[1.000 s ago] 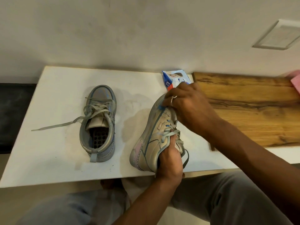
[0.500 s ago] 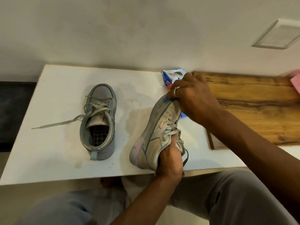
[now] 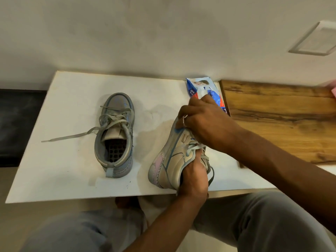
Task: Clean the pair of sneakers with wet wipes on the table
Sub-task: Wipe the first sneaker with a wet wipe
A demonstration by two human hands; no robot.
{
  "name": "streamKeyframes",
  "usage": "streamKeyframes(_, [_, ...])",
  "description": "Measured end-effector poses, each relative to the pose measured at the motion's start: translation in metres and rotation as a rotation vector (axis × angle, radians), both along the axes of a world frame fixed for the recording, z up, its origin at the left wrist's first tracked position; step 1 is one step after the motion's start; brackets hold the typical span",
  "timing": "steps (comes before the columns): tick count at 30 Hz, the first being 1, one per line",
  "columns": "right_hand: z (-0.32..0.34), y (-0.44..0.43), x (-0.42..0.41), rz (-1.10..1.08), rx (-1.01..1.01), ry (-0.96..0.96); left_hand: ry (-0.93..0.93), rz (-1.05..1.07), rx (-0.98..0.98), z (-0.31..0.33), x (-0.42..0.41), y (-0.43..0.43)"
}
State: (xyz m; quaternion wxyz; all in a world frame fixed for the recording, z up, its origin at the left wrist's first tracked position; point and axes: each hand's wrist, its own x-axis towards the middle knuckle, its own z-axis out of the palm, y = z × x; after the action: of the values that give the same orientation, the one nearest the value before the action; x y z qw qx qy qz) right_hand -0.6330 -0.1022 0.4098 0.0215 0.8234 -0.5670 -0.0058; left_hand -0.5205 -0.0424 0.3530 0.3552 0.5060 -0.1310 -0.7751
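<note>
Two hands hold the tilted sneaker (image 3: 171, 160): left hand (image 3: 194, 177) grips its collar, right hand (image 3: 205, 122) curls over its toe.

Our left forearm rises from six o'clock, and our left hand (image 3: 193, 176) grips the heel opening of a tilted, worn grey-beige leather sneaker (image 3: 169, 160), fingers tucked inside. Our right arm comes in from four o'clock toward ten. Our right hand (image 3: 203, 122), a thin silver ring (image 3: 184, 119) on one finger, curls knuckles-up over the sneaker's toe.
</note>
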Motion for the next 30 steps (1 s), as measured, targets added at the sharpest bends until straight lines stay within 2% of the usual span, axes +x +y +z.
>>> streamKeyframes(1, [0.001,0.0,0.0,0.018,0.017,0.005,0.003,-0.011,0.054,0.003,0.003,0.0])
streamKeyframes(4, [0.007,-0.011,-0.034,-0.121,-0.052,0.078,-0.123,-0.096,-0.148,0.002,0.0,0.004])
streamKeyframes(7, [0.005,-0.01,-0.048,-0.266,-0.124,0.032,-0.13,-0.113,-0.187,0.001,-0.004,0.001])
streamKeyframes(12, [-0.007,0.006,-0.01,-0.069,-0.018,-0.009,-0.215,-0.03,-0.199,-0.006,-0.006,0.002])
streamKeyframes(17, [-0.003,-0.004,-0.044,-0.302,-0.109,-0.017,-0.143,-0.07,-0.219,-0.009,-0.007,0.004])
streamKeyframes(20, [-0.009,0.006,-0.015,-0.147,-0.059,-0.043,-0.226,-0.062,-0.28,-0.012,-0.007,0.005])
streamKeyframes(22, [-0.009,0.01,-0.011,-0.082,-0.03,-0.036,-0.209,-0.055,-0.316,-0.012,-0.007,0.006])
streamKeyframes(25, [-0.01,0.0,-0.045,-0.246,-0.122,-0.053,-0.152,-0.042,-0.295,-0.011,-0.006,0.005])
streamKeyframes(27, [-0.016,-0.003,-0.058,-0.384,-0.174,-0.149,-0.09,-0.027,-0.243,-0.015,-0.005,0.004])
streamKeyframes(30, [-0.026,0.003,-0.05,-0.587,-0.164,-0.492,-0.047,-0.005,-0.209,-0.019,-0.005,0.003])
